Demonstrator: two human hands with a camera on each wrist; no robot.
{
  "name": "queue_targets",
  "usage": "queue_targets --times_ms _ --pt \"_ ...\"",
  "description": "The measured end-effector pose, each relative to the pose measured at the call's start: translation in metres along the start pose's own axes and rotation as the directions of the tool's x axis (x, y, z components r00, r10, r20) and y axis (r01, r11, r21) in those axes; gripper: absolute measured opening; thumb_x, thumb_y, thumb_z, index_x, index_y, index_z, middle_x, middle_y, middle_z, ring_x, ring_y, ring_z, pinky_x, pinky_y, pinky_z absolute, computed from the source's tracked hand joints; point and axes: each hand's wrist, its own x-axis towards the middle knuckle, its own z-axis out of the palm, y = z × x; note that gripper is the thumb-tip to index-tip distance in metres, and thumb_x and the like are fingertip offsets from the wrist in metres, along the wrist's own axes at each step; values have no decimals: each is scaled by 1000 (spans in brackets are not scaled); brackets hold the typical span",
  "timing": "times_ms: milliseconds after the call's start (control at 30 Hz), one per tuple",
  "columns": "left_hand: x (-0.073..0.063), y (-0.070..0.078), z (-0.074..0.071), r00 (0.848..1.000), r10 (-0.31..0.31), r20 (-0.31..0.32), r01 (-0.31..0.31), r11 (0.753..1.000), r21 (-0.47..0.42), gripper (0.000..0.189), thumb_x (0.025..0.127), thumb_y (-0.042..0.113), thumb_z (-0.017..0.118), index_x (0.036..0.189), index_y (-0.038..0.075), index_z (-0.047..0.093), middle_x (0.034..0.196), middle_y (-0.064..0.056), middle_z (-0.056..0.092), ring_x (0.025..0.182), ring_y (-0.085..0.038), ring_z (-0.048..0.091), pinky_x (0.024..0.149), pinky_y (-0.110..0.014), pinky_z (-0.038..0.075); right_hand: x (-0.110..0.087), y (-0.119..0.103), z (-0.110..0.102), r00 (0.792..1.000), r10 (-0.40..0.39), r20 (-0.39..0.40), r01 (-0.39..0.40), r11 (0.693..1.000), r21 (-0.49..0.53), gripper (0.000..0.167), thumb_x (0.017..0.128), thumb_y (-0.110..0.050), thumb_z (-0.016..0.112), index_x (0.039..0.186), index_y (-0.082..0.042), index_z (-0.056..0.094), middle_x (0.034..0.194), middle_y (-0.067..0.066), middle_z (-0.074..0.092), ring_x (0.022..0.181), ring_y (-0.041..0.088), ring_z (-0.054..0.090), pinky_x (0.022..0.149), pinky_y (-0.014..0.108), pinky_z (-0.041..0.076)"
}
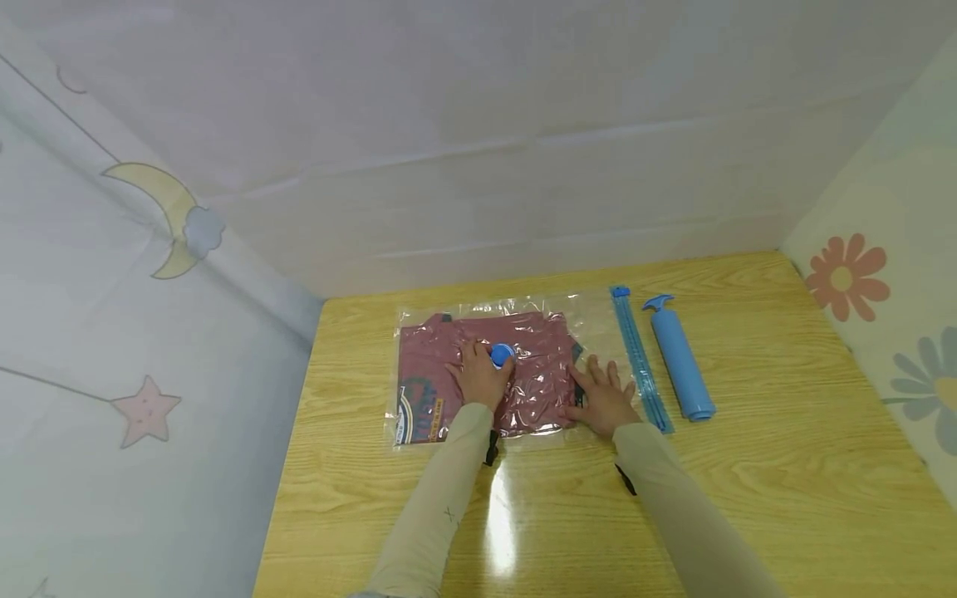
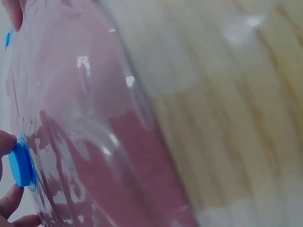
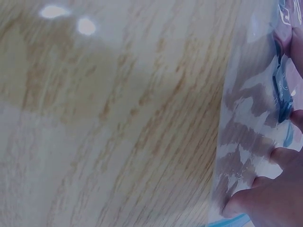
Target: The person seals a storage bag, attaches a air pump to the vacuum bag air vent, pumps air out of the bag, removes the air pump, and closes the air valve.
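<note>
A clear vacuum storage bag lies flat with a folded dark-red garment inside. On its upper face sits a round blue valve cap. My left hand pinches this cap between thumb and a finger, one on either side, while its other fingers rest on the plastic. My right hand lies with spread fingers on the bag's right part, over the garment's edge and the transparent margin. A blue zip seal runs along the bag's right end, just beyond the right fingertips.
A blue hand pump with a T-shaped handle lies right of the bag on the wooden table. Pale cloth walls stand behind and at both sides, the left one printed with a moon and the right with flowers.
</note>
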Motion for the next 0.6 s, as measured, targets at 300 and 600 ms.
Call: queue_targets --times_ms 300,600 --pt "2 -1 3 1000 0 -15 0 999 35 49 87 46 67 116 8 57 144 -13 45 140 -36 37 106 -78 13 1 2 3 1000 7 -6 -7 1000 4 92 80 -51 71 153 -18 26 160 25 5 144 54 -4 102 81 -2" --pt "0 -2 3 999 42 1 -42 999 32 44 84 39 72 122 18 61 146 -12 44 144 -39 29 104 -80 10 1 1 2 1000 9 5 -9 1000 -11 92 81 -52 70 154 -17 25 160 26 3 143 55 -5 102 82 -3"
